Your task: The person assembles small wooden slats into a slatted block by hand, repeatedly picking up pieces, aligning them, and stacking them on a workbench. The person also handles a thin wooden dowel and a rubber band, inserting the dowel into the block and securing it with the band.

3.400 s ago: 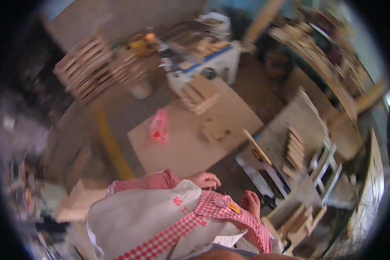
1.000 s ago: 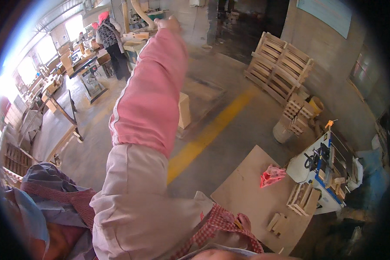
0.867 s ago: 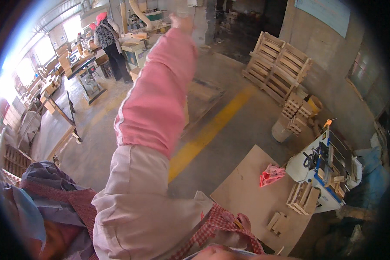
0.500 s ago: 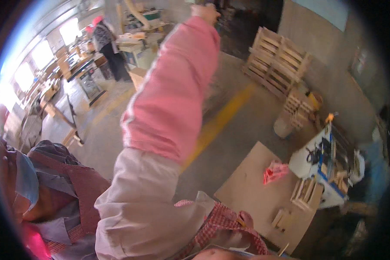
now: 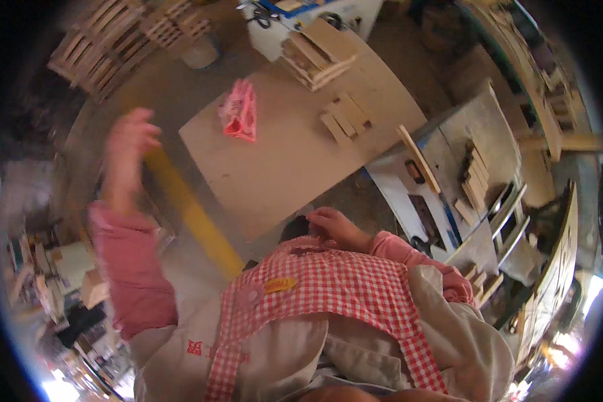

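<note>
My left hand (image 5: 134,134) is held out at the left, above the floor. It is blurred, its fingers are loosely spread, and nothing shows in it. My right hand (image 5: 338,229) is close to my body at the edge of my red-and-white checked apron (image 5: 315,268). Its fingers are bent together, and whatever they may hold is hidden. Beyond both hands lies a large brown board (image 5: 268,167). On it are a crumpled pink plastic bag (image 5: 240,110), a small slatted wooden piece (image 5: 345,120) and a wooden crate-like frame (image 5: 315,57).
A pale workbench (image 5: 442,161) with wood strips (image 5: 476,174) on it stands at the right. Wooden pallets (image 5: 104,43) lean at the far left, near a bucket (image 5: 199,52). A yellow line (image 5: 191,208) crosses the floor. A white machine (image 5: 355,13) stands at the far side.
The view has swung right and down, away from the room with other people. My left arm, stretched far ahead before, is now lower at the left. My right hand has come into view.
</note>
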`<state>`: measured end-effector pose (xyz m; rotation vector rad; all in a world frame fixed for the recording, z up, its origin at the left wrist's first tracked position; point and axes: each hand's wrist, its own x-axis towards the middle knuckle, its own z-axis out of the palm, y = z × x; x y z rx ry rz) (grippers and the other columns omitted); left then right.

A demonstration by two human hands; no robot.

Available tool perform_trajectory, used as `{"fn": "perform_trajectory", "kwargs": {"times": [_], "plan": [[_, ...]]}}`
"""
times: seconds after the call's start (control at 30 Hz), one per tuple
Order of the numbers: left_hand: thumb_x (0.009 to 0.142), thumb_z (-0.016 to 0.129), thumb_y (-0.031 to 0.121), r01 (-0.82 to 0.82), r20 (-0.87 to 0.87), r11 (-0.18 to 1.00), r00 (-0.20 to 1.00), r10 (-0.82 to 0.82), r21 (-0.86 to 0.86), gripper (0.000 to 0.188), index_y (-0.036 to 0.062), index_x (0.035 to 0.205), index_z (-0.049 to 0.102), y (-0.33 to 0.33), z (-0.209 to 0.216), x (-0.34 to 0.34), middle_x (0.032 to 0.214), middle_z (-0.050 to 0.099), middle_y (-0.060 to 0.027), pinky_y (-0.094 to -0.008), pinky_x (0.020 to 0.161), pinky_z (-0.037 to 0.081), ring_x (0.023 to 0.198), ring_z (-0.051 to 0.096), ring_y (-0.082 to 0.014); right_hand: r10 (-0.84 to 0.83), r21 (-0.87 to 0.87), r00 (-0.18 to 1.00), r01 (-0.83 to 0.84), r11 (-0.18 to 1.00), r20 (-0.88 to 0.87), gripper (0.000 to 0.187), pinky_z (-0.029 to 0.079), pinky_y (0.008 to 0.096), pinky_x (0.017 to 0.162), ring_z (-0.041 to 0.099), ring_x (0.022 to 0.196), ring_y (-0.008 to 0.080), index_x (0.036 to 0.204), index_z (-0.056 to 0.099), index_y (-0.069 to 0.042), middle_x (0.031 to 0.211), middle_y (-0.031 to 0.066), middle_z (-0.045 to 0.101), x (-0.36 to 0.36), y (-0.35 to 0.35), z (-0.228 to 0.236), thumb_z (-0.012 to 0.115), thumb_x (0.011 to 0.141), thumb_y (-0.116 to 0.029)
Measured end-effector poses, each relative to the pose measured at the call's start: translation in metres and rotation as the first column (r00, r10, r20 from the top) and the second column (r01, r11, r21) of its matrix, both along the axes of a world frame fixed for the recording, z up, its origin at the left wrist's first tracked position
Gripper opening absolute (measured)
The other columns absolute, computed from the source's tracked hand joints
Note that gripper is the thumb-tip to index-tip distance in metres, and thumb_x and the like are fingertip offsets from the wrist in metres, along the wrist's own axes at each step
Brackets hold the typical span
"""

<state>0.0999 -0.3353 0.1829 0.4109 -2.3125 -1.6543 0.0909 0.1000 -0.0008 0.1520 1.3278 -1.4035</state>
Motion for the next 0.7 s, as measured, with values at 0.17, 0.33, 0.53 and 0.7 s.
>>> {"fn": "perform_trajectory", "kwargs": {"times": [0.17,0.33,0.53,0.7], "plan": [[0.094,0.05,0.013,0.169,0.397,0.91,0.858,-0.325,0.379,0.025,0.0044,0.116,0.06,0.165,-0.171,-0.074,0.085,0.063,-0.003,-0.0246,0.065,0.049,0.07,0.061,-0.0122,-0.333,0.021,0.938,0.336,0.941,-0.091,0.03,0.052,0.0304,0.06,0.06,0.071,0.0159,0.107,0.057,-0.002,0.085,0.0056,0.06,-0.03,0.036,-0.017,0.058,0.091,-0.028],[0.084,0.062,0.017,0.311,0.394,0.945,0.884,-0.249,-0.099,0.044,0.003,0.125,0.053,0.211,-0.24,-0.162,0.083,0.063,-0.0092,-0.0337,0.067,0.049,0.069,0.062,-0.0203,-0.155,0.252,0.89,0.282,0.926,-0.428,0.038,0.053,0.0333,0.061,0.065,0.071,0.0203,0.105,0.057,0.001,0.078,0.0093,0.064,-0.083,0.044,-0.046,0.062,0.087,-0.032],[0.075,0.069,0.02,0.441,0.486,0.84,0.836,-0.256,-0.317,0.066,0.0052,0.134,0.042,0.231,-0.272,-0.2,0.088,0.063,-0.0143,-0.0407,0.074,0.049,0.081,0.062,-0.0298,0.242,0.534,0.619,0.343,0.772,-0.747,0.054,0.052,0.0429,0.07,0.066,0.082,0.0356,0.101,0.055,0.004,0.083,0.0197,0.067,-0.13,0.017,-0.07,0.07,0.077,-0.043],[0.077,0.068,0.02,0.5,0.494,0.765,0.824,-0.277,-0.405,0.063,0.0035,0.133,0.043,0.243,-0.275,-0.202,0.1,0.062,-0.0181,-0.0416,0.078,0.049,0.09,0.061,-0.0341,0.339,0.624,0.624,0.316,0.714,-0.704,0.051,0.052,0.0449,0.071,0.065,0.082,0.0367,0.097,0.055,0.002,0.084,0.0197,0.067,-0.151,0.005,-0.074,0.066,0.08,-0.045]]}}
